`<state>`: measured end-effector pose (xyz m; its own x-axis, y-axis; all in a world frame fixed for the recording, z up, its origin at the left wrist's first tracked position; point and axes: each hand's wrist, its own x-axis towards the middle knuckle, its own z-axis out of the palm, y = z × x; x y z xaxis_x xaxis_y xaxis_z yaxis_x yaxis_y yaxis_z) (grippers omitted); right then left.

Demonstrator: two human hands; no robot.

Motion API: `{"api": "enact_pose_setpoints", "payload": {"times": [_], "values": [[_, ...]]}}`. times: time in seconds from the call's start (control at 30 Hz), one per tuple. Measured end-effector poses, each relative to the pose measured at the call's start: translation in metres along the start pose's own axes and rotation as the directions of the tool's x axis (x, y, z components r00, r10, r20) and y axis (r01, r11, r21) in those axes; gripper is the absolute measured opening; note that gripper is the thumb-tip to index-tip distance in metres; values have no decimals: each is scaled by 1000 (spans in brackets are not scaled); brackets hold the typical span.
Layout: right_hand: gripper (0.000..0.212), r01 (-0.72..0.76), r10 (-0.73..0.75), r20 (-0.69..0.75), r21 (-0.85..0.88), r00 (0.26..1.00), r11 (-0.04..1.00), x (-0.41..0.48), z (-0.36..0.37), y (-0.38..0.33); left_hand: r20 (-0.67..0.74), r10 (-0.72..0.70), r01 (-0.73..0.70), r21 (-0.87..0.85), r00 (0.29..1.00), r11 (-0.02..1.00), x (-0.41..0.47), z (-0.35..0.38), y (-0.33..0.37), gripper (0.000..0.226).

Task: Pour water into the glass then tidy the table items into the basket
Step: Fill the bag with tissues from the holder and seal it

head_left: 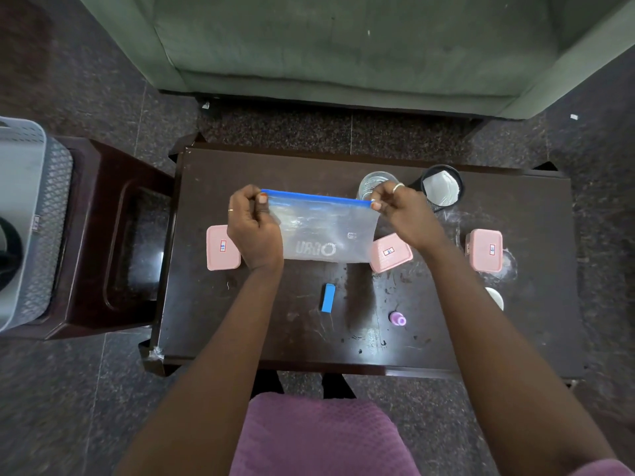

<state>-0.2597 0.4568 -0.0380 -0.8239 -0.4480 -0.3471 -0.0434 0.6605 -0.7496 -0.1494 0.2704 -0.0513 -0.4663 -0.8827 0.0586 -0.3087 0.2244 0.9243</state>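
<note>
Nearest on the dark table [240,338]: a small blue block [328,297] and a purple bottle cap [397,318], loose, well apart from either hand and not yet tidied. Farther in, three pink lidded boxes in a row: left box [220,249] partly under the left wrist, middle box [390,252] just beside the bag's lower right corner, right box [485,249] clear of both arms.

Above that row, held off the table: a clear zip bag [323,231] with a blue seal strip, stretched flat between both hands. Left hand [254,228] closed, thumb and fingers pinching the left end of the strip; right hand [405,214] likewise pinched shut on the right end. Held taut like this probably to press the seal closed, or to open it for loading; cannot tell which.

Beyond the right hand, partly hidden by its fingers: the glass [372,183], upright; water level unclear. Just right of it, a black mesh cup [443,188] with something white inside.

Far left, off the table on a stool [113,235]: the grey basket [27,207], well apart from the bag.
</note>
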Motion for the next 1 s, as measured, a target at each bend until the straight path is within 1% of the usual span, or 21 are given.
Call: {"api": "enact_pose_setpoints", "payload": {"times": [0.03,0.07,0.1,0.13,0.17,0.2,0.27,0.33,0.37,0.43,0.5,0.57,0.67,0.73,0.8,0.9,0.97,1.0], "values": [[18,-56,47,53,191,997,980,-3,-1,0,-9,-55,54,-36,998,998,2,-1,3,27],[13,-155,103,154,383,983,911,-6,-2,0,-6,-104,104,-61,995,993,6,-1,5,21],[15,-265,143,267,508,953,820,-9,0,4,11,-140,141,-58,990,988,9,-1,6,16],[24,-345,166,355,534,920,771,-12,4,7,34,-166,167,-17,986,986,12,-1,5,14],[34,-373,168,401,516,901,771,-16,12,10,65,-193,192,30,979,981,15,-2,5,14],[40,-373,171,407,492,897,786,-22,21,12,89,-231,227,55,969,972,17,-2,3,13],[47,-349,192,332,519,923,780,-31,37,16,127,-310,301,87,942,950,22,-4,-4,10],[56,-314,233,213,570,949,759,-38,47,19,184,-389,375,103,903,921,26,-7,-8,8],[61,-291,244,159,588,957,755,-39,50,20,229,-409,394,111,883,912,26,-9,-6,13],[60,-243,238,92,621,967,745,-38,52,22,332,-424,383,183,843,905,24,-13,-8,36],[46,-217,237,50,613,970,760,-35,52,20,440,-411,357,205,798,911,22,-16,-11,54],[34,-212,249,12,561,968,800,-31,50,16,546,-355,339,134,759,931,20,-18,-15,62],[36,-200,275,-73,518,959,832,-23,45,7,656,-236,280,39,717,959,15,-21,-17,67],[32,-201,312,-147,500,939,842,-16,43,6,671,-168,222,5,722,975,16,-22,-20,75],[23,-196,311,-180,470,933,860,-11,42,0,642,-142,150,42,753,988,20,-24,-22,74],[20,-185,293,-171,465,941,866,-4,45,-14,561,-109,59,107,821,993,28,-28,-24,55],[16,-186,287,-148,479,946,858,4,50,-28,491,-62,32,71,869,997,36,-32,-22,36],[10,-164,263,-159,460,952,872,8,52,-35,455,-40,29,31,890,999,41,-35,-22,27]]}}
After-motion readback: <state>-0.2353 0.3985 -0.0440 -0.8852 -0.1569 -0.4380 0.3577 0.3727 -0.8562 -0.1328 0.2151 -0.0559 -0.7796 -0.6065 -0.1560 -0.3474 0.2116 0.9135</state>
